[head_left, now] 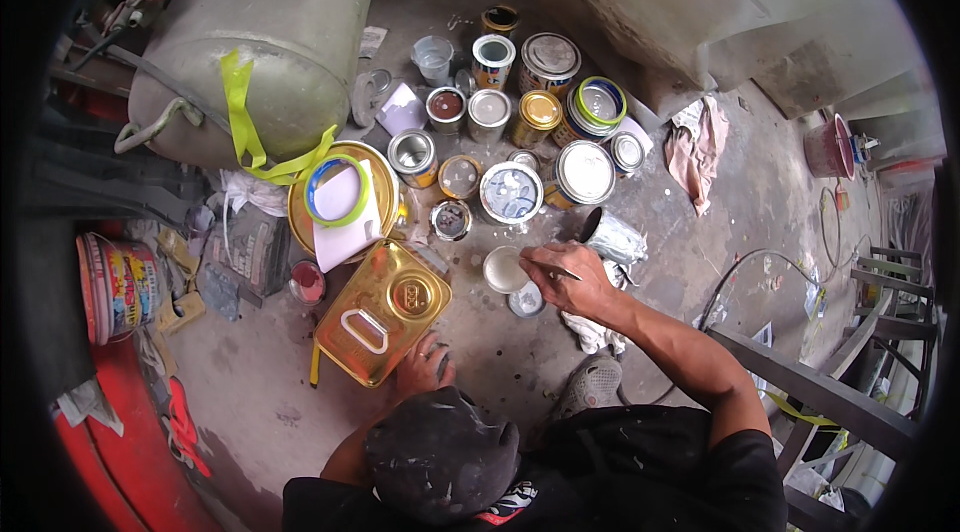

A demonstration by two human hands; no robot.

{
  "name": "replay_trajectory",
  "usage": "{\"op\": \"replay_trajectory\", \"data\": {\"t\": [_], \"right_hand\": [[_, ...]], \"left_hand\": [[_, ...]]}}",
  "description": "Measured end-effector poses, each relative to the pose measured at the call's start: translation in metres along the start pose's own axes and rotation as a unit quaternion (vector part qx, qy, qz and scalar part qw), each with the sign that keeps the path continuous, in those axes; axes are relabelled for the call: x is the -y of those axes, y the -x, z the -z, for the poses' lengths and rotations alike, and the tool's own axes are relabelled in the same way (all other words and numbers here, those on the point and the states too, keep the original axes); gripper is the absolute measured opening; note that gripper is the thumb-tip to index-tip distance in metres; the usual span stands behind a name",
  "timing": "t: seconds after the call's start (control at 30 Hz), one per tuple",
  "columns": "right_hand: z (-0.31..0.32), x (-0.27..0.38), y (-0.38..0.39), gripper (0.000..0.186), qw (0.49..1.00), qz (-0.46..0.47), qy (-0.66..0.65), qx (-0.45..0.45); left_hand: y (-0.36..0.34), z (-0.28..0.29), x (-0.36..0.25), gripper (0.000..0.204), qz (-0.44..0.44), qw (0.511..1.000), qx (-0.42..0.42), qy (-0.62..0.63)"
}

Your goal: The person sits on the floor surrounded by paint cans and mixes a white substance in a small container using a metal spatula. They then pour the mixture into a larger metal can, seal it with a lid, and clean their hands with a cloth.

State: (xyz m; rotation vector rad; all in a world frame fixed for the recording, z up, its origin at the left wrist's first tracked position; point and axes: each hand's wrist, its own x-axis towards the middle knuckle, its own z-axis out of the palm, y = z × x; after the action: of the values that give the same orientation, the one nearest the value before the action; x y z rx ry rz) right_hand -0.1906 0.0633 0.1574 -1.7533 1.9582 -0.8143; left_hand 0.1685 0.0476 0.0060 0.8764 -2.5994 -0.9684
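1. Head view, right hand: the right hand (588, 280) is closed, fingers curled around a thin stick (568, 275). It is positioned at the right rim of a small cup (503, 273) with pale contents.
2. Head view, cup: the cup stands on the concrete floor (500, 352), in front of the person. A small round container (526, 302) is just beside it, on the near right.
3. Head view, left hand: the left hand (424, 368) is low at the near right corner of a rectangular gold can (386, 316), fingers partly spread. Whether it grips the can cannot be determined.
4. Head view, gold can: its top carries a pale loop handle and a round cap.
5. Head view, beyond the cup: a white-rimmed tin (511, 194) is nearest, with a white-lidded tin (585, 172) to its right.
6. Head view, right of the cup: a metal cup (614, 235) lies tilted near a white rag (594, 332).
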Motion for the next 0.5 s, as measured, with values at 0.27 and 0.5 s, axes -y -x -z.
{"op": "replay_trajectory", "data": {"t": [0.27,0.5], "right_hand": [[0.005,0.002,0.002,0.016,0.999,-0.008,0.015,0.03],[0.005,-0.005,0.004,0.014,1.0,0.004,-0.028,-0.005]], "left_hand": [[0.002,-0.007,0.008,0.033,-0.019,1.0,-0.007,0.001],[0.004,-0.006,0.009,0.033,-0.016,1.0,0.001,-0.013]]}}
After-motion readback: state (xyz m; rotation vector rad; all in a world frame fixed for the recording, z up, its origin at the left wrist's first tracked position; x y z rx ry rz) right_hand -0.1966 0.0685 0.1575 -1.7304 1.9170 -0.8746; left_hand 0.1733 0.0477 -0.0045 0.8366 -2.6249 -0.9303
